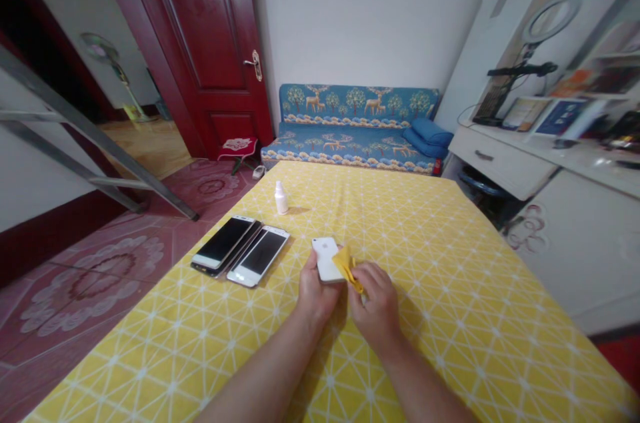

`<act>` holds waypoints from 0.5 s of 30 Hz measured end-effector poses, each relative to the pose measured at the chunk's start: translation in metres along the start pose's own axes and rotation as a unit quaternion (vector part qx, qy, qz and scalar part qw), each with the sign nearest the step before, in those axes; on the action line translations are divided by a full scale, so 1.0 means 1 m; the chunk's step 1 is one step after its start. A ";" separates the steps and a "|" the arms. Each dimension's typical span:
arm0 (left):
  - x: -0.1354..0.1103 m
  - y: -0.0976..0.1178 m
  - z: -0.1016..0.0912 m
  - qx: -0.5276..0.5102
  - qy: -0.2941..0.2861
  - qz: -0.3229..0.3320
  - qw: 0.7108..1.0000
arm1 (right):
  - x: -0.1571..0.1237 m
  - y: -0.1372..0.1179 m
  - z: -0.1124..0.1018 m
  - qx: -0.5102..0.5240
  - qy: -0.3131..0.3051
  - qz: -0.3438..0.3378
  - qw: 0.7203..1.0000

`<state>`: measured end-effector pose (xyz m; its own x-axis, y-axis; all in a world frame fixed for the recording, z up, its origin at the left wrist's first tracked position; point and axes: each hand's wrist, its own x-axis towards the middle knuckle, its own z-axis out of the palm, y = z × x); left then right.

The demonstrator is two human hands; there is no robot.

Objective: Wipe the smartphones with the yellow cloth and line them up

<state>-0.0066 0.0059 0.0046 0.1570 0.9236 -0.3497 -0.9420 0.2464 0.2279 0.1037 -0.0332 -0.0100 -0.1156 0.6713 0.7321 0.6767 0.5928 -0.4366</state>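
Forearms [263, 376] stretched out over the yellow tablecloth [465, 289], left hand [315, 293] gripping a white iPhone [326, 259] near the middle, right hand [375, 303] with fingers pinched shut on a yellow cloth [347, 268] against it. Two more phones [223, 243] sit side by side toward the left edge, small white dropper bottle [281, 198] just past them.

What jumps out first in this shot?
The two hands stand out at centre on the yellow patterned tablecloth: the left hand holds a white smartphone, and the right hand holds a yellow cloth against it. To their left lie a black-screened smartphone and a white-framed smartphone, with a small white bottle beyond. Farther back, a blue deer-print sofa sits beside a dark red door.
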 end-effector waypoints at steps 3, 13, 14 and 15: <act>0.001 -0.001 -0.004 0.013 -0.016 -0.023 1.000 | 0.001 -0.010 -0.002 0.023 -0.034 -0.026 0.999; 0.007 0.018 -0.006 0.155 -0.062 0.143 0.976 | 0.005 -0.021 -0.016 0.163 -0.147 0.024 0.975; 0.006 0.017 -0.006 0.172 -0.067 0.157 0.970 | 0.005 -0.018 -0.013 0.174 -0.115 0.059 0.976; 0.004 0.015 -0.005 0.190 -0.070 0.165 0.965 | 0.003 -0.014 -0.010 0.182 -0.088 0.093 0.975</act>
<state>-0.0221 0.0121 0.0017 -0.0688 0.9943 -0.0812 -0.7750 -0.0020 0.6320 0.1008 -0.0436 0.0038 -0.1602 0.8298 0.5345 0.3987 0.5498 -0.7340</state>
